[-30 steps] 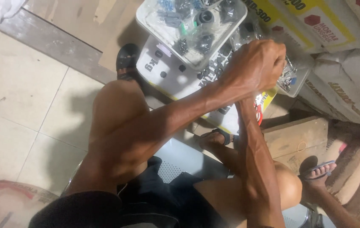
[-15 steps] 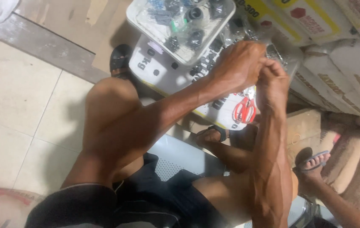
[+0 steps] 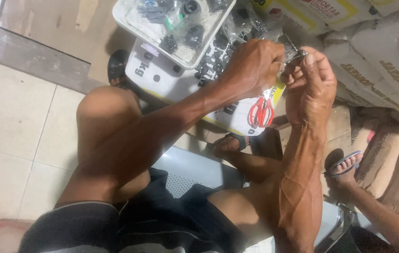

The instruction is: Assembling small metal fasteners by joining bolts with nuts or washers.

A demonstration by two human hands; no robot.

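Both hands met on a small metal part point(image 3: 294, 54): the left hand point(image 3: 253, 65) and right hand point(image 3: 311, 84) each had a grip clamped on it. Just below the grip lay red scissors point(image 3: 261, 111), unused; beyond it, a tray point(image 3: 134, 26) of dark fittings remained.

Small shiny metal part point(image 3: 294, 55), pinched between both hands' fingertips
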